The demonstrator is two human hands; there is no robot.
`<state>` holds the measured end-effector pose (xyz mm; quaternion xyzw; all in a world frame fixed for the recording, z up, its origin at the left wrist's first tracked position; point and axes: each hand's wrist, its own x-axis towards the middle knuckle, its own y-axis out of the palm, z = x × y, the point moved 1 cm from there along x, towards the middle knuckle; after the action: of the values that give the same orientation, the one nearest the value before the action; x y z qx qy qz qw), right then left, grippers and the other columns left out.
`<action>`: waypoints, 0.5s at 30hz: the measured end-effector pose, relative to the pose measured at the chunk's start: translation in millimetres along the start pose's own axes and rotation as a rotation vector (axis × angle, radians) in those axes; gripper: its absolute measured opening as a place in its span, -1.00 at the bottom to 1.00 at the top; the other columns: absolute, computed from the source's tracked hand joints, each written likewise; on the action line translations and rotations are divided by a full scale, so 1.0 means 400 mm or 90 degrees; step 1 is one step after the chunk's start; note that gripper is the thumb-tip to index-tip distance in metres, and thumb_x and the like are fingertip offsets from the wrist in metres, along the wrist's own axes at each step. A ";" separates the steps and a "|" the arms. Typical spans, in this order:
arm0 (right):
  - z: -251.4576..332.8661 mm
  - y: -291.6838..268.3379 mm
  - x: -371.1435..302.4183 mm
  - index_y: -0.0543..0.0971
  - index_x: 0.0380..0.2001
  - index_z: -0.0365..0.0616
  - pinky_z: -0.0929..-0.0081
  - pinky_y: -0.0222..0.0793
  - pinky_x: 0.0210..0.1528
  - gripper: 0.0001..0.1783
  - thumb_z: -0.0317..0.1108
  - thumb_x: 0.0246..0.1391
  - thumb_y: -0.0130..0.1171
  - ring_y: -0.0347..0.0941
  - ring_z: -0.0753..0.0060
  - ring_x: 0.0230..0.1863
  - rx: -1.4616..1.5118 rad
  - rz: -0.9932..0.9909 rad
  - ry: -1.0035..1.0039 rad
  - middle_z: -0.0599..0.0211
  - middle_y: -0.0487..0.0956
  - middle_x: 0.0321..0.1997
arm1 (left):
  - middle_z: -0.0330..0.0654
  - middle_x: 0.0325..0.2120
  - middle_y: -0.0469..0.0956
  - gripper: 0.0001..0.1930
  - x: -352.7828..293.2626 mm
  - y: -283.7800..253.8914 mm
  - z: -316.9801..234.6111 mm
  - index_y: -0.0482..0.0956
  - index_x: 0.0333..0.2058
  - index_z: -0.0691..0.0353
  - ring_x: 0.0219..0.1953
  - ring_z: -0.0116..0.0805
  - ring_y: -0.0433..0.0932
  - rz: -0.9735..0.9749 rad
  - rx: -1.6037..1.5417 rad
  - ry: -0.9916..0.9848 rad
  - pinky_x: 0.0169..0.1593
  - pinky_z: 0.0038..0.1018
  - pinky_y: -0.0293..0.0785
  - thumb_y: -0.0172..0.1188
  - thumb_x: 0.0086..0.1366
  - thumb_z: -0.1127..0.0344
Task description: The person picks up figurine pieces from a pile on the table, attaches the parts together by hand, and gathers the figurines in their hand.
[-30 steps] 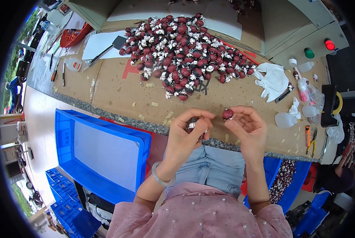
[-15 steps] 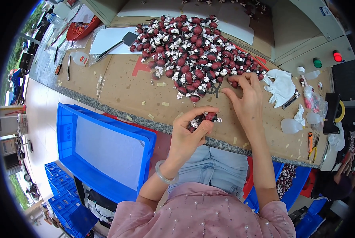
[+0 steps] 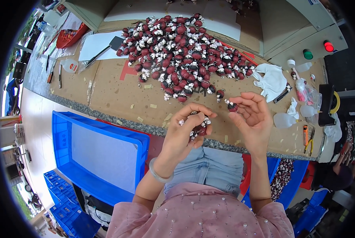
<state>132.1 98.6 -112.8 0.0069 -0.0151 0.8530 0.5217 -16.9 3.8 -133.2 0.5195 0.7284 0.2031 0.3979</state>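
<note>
A large heap of small round trinkets (image 3: 177, 59), dark red and black with white parts and little metal rings, covers the far middle of the brown-topped bench. Just in front of the bench edge, my left hand (image 3: 183, 129) is closed around several of these trinkets, partly hidden by its fingers. To the right of it, my right hand (image 3: 253, 119) pinches a single red-and-black trinket (image 3: 232, 106) with a white top between thumb and fingers. One loose trinket (image 3: 220, 94) lies at the heap's near edge, beyond the right hand.
A blue plastic bin (image 3: 98, 156) stands to the left, below the bench edge. On the right of the bench lie a white glove (image 3: 270, 82), squeeze bottles (image 3: 284, 120), an orange cutter (image 3: 305, 134) and yellow-handled pliers (image 3: 310, 146). A red basket (image 3: 71, 36) sits far left.
My right hand has come back from the heap's near edge toward me, now with a trinket in its fingers. My left hand has turned slightly, showing more of its trinkets. The view has shifted a little.
</note>
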 end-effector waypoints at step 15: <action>0.004 0.005 -0.002 0.34 0.01 -0.26 0.47 0.27 0.06 -0.58 -0.58 0.04 0.14 0.40 0.42 -0.01 -0.254 0.128 -0.150 0.26 0.59 -0.10 | -0.32 -0.58 0.44 -0.82 0.005 0.027 0.025 0.48 -0.23 0.26 -0.66 -0.73 0.29 -0.021 0.286 0.037 -0.72 -0.73 0.06 0.11 0.33 0.27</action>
<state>130.6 97.0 -111.1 0.0014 -0.2443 0.8742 0.4196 -2.8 8.6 -132.5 0.5770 0.7749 0.0439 0.2543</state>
